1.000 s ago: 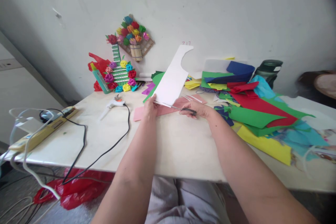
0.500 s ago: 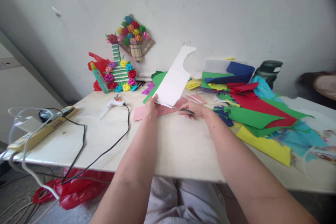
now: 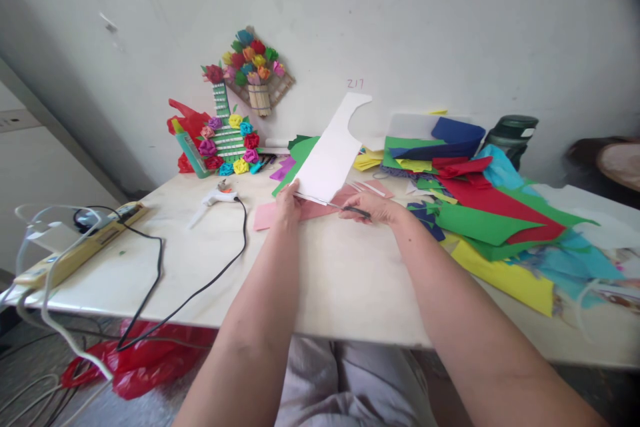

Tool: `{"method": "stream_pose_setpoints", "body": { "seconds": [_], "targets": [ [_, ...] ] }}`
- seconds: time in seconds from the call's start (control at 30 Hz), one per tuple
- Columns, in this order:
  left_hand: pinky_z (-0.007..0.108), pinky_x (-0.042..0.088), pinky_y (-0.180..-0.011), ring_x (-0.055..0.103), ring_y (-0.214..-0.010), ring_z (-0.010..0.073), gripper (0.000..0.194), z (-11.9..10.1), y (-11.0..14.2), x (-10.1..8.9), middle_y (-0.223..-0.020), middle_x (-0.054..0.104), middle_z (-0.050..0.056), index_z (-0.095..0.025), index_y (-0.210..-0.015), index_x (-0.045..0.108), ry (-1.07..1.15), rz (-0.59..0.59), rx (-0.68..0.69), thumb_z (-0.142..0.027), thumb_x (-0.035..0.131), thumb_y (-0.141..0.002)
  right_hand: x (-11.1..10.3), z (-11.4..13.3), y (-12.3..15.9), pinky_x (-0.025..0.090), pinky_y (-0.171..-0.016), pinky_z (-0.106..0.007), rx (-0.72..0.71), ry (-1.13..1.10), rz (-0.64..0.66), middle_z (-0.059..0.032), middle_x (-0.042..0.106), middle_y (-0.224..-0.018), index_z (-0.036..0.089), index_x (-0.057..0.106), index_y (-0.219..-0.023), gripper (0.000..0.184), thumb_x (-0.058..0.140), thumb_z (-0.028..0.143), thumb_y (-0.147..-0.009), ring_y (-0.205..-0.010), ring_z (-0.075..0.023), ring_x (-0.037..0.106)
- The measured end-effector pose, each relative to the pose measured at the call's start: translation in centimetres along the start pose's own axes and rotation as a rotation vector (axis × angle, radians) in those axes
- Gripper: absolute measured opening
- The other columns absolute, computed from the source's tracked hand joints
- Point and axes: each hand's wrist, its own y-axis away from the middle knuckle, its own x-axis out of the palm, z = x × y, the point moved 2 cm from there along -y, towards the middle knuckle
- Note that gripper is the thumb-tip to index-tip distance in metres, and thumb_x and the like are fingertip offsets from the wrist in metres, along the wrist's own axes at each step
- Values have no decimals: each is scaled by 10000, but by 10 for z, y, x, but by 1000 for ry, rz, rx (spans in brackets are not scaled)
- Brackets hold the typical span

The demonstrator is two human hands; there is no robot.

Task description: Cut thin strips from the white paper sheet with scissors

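Note:
A white sheet of paper (image 3: 327, 153) with a curved notch on its right side stands tilted up over the table. My left hand (image 3: 289, 203) is closed on its lower left corner. My right hand (image 3: 369, 207) grips a pair of scissors (image 3: 357, 211) by the dark handles. Their thin blades lie along the sheet's bottom edge, reaching towards my left fingers. Pink paper (image 3: 265, 216) lies on the table beneath, with a few narrow white strips (image 3: 367, 188) on it near my right hand. Green paper (image 3: 290, 177) shows behind the white sheet.
A glue gun (image 3: 219, 197) with a black cord and a power strip (image 3: 85, 247) lie at left. Behind them stand a glue bottle (image 3: 191, 150) and a flower-decorated green craft (image 3: 231, 140). Coloured paper (image 3: 490, 220) is heaped at right, near a dark bottle (image 3: 511, 137).
The top of the white sheet has dipped slightly, uncovering more of the number on the wall. Both hands stay in nearly the same place, and the scissors' handles look closer together.

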Motion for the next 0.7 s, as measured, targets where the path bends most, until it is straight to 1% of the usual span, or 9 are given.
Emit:
{"method": "stream_pose_setpoints", "body": {
  "seconds": [0.1, 0.2, 0.3, 0.43, 0.6, 0.7],
  "targets": [
    [242, 499, -622, 614, -621, 133, 44, -2, 1, 1, -693, 642, 43, -114, -717, 597, 34, -15, -13, -90, 614, -684, -1, 2, 1, 202, -347, -186, 0, 7, 8, 67, 431, -455, 124, 597, -740, 403, 663, 503, -620, -338, -20, 310],
    [250, 500, -600, 612, -619, 142, 53, -3, -3, -2, -700, 640, 49, -109, -713, 604, 21, -32, -23, -105, 635, -671, -3, 2, 2, 219, -355, -187, -8, 40, 17, 59, 450, -472, 121, 604, -751, 418, 655, 516, -625, -348, -24, 337],
    [259, 502, -599, 615, -630, 152, 88, -1, -9, -6, -698, 639, 49, -114, -708, 606, -18, -11, -16, -107, 661, -641, -4, 0, 3, 228, -358, -187, -18, 48, 19, 57, 451, -475, 119, 612, -768, 436, 652, 529, -625, -353, -26, 346],
    [268, 501, -608, 616, -643, 159, 114, 2, -15, -11, -689, 638, 57, -112, -690, 600, -70, 12, 16, -131, 684, -616, -4, -5, 3, 210, -339, -184, -6, 16, 9, 55, 450, -465, 110, 611, -781, 448, 664, 524, -617, -344, -29, 349],
    [266, 482, -571, 593, -602, 151, 201, 5, -15, -11, -645, 621, 44, -114, -674, 594, -105, 45, 51, -195, 734, -554, -3, -7, 2, 234, -331, -179, 12, 11, -13, 43, 483, -466, 117, 576, -708, 429, 673, 524, -609, -335, -30, 366],
    [249, 458, -541, 574, -569, 138, 245, 5, -14, -10, -598, 597, 24, -122, -653, 582, -117, 48, 62, -222, 759, -517, -2, -5, 3, 252, -329, -177, 22, 28, -15, 42, 485, -460, 120, 580, -722, 437, 667, 534, -613, -330, -33, 369]
  ]
}}
